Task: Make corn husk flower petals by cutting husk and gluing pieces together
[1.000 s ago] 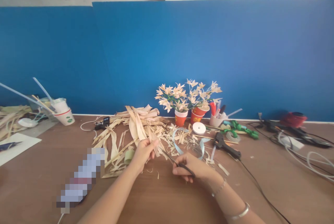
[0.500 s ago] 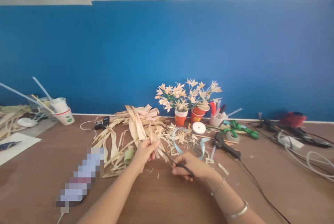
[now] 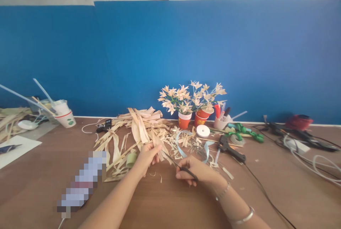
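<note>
My left hand (image 3: 149, 157) pinches a pale dried husk piece (image 3: 159, 142), its fingers closed around the lower part. In my right hand (image 3: 193, 170) is a pair of scissors (image 3: 172, 160) with dark handles; the fingers are wrapped around the loops. The blade tips reach the husk right beside my left fingertips. Just beyond both hands lies a heap of dried husks (image 3: 140, 126), with small cut scraps (image 3: 173, 138) to its right. A light green roll (image 3: 131, 159) sits left of my left wrist.
Pale husk flowers (image 3: 183, 95) stand in red paper cups (image 3: 183, 121) at the back. A white ribbon spool (image 3: 203, 131), a black glue gun (image 3: 231, 150) with its cord, and green wire bundles (image 3: 241, 129) lie right. A paper cup (image 3: 66, 118) stands left.
Almost nothing differs. Both hands keep their places, and the scissors stay at the husk piece with only a very slight shift.
</note>
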